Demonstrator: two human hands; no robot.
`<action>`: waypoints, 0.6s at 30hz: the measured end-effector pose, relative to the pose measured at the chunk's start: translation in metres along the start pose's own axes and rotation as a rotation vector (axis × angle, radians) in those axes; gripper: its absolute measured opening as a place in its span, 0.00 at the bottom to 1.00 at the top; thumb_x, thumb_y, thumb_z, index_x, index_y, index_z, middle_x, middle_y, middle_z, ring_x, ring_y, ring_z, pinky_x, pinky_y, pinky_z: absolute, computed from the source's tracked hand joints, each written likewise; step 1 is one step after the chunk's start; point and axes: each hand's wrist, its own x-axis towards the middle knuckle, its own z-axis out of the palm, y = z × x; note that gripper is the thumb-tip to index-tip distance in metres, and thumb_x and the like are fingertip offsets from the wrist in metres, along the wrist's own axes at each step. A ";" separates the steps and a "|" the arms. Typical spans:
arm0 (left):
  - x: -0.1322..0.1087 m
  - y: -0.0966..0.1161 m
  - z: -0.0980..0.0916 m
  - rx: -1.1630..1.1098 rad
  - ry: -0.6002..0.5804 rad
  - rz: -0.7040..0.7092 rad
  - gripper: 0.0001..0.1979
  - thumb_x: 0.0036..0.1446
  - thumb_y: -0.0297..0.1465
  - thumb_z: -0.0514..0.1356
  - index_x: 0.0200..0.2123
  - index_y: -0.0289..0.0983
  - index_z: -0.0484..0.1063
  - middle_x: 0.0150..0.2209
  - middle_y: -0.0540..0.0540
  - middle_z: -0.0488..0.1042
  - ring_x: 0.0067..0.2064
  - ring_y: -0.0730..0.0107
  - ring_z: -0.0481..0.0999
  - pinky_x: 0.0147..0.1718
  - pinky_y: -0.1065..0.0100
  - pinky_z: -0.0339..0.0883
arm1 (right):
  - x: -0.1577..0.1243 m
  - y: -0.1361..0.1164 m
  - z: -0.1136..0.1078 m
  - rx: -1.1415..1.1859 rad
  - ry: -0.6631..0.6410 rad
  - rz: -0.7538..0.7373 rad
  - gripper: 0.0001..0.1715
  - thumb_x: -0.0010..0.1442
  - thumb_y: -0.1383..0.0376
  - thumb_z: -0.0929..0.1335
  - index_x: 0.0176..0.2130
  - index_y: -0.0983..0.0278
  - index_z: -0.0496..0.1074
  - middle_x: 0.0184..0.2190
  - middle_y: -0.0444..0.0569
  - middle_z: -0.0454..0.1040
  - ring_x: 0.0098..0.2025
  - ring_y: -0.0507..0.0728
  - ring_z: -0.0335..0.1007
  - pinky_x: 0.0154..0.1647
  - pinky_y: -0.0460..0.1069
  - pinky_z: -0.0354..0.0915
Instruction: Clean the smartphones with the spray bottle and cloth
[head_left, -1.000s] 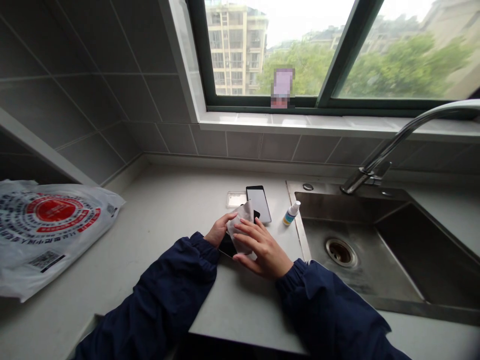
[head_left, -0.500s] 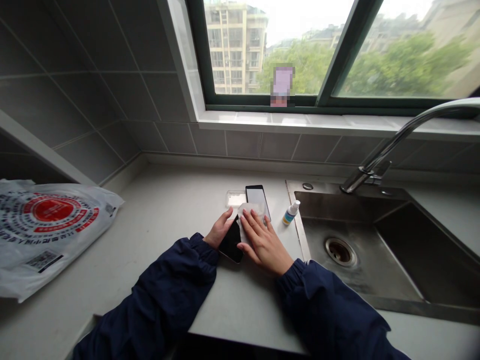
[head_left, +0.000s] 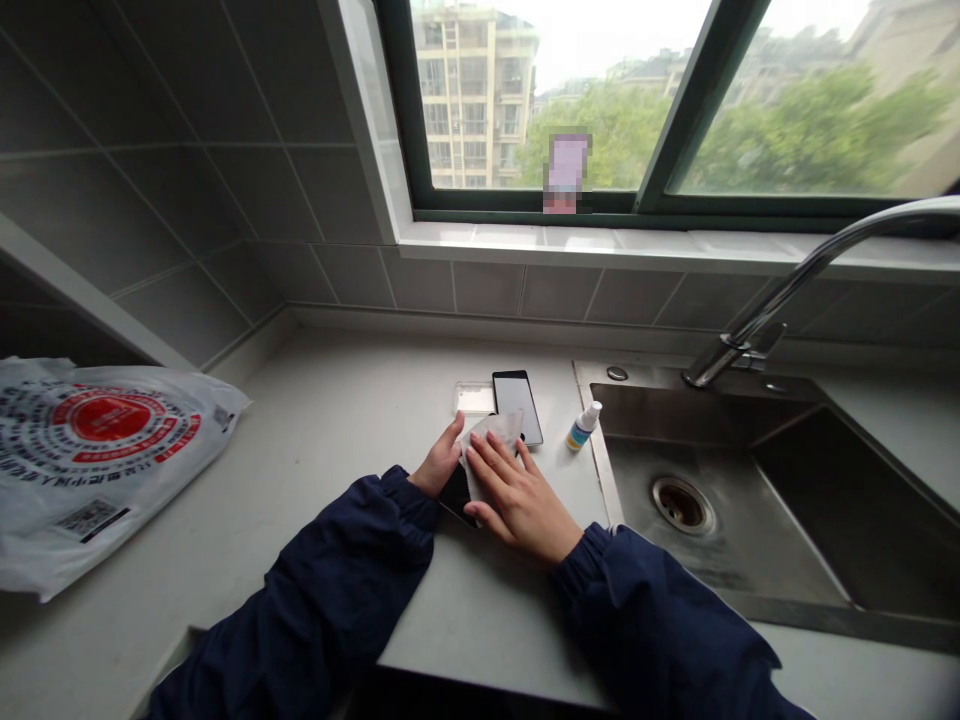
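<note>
The left hand (head_left: pixel 439 462) pinched the edge of a black smartphone (head_left: pixel 455 497) near the front edge of the worktop (head_left: pixel 300 480), while the right hand (head_left: pixel 517 508) lay open, fingers spread, pressing a white wipe (head_left: pixel 487 450) onto its face. Toward the back edge sat a second phone (head_left: pixel 517 402), a clear case (head_left: pixel 475 397) and a small spray bottle (head_left: pixel 583 427) — just beside the steel sink (head_left: pixel 712 410). A printed plastic bag (head_left: pixel 97 460) lay at the left.
</note>
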 end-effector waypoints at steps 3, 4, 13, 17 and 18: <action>-0.002 0.001 -0.001 0.065 -0.055 -0.079 0.38 0.66 0.54 0.44 0.59 0.28 0.69 0.45 0.35 0.80 0.51 0.52 0.78 0.54 0.60 0.65 | -0.001 0.006 0.004 -0.023 0.055 0.135 0.42 0.71 0.54 0.60 0.73 0.61 0.37 0.73 0.54 0.44 0.74 0.67 0.40 0.69 0.68 0.47; -0.003 0.000 -0.002 0.086 -0.062 -0.099 0.39 0.65 0.55 0.44 0.59 0.28 0.69 0.44 0.35 0.80 0.51 0.51 0.78 0.54 0.59 0.65 | -0.001 0.008 0.006 -0.027 0.069 0.173 0.42 0.71 0.54 0.60 0.73 0.61 0.36 0.73 0.54 0.43 0.74 0.68 0.39 0.69 0.69 0.47; -0.002 -0.002 -0.002 0.070 -0.076 -0.057 0.38 0.65 0.54 0.46 0.61 0.28 0.66 0.48 0.34 0.78 0.54 0.52 0.76 0.57 0.59 0.62 | -0.001 -0.001 0.005 0.004 0.002 0.108 0.44 0.70 0.52 0.61 0.73 0.64 0.38 0.73 0.56 0.42 0.74 0.69 0.36 0.69 0.71 0.46; 0.000 -0.004 -0.005 0.018 0.003 -0.014 0.39 0.65 0.54 0.45 0.60 0.25 0.67 0.47 0.31 0.78 0.53 0.51 0.77 0.58 0.58 0.61 | 0.000 -0.010 0.000 0.033 -0.075 -0.028 0.44 0.69 0.49 0.61 0.72 0.67 0.44 0.72 0.56 0.44 0.74 0.68 0.36 0.71 0.68 0.42; 0.000 -0.005 -0.006 0.011 0.022 -0.006 0.39 0.65 0.54 0.45 0.59 0.24 0.67 0.47 0.30 0.79 0.53 0.50 0.77 0.58 0.58 0.61 | 0.000 -0.011 -0.001 0.034 -0.082 -0.044 0.44 0.69 0.48 0.61 0.72 0.67 0.45 0.72 0.56 0.45 0.74 0.68 0.37 0.71 0.68 0.41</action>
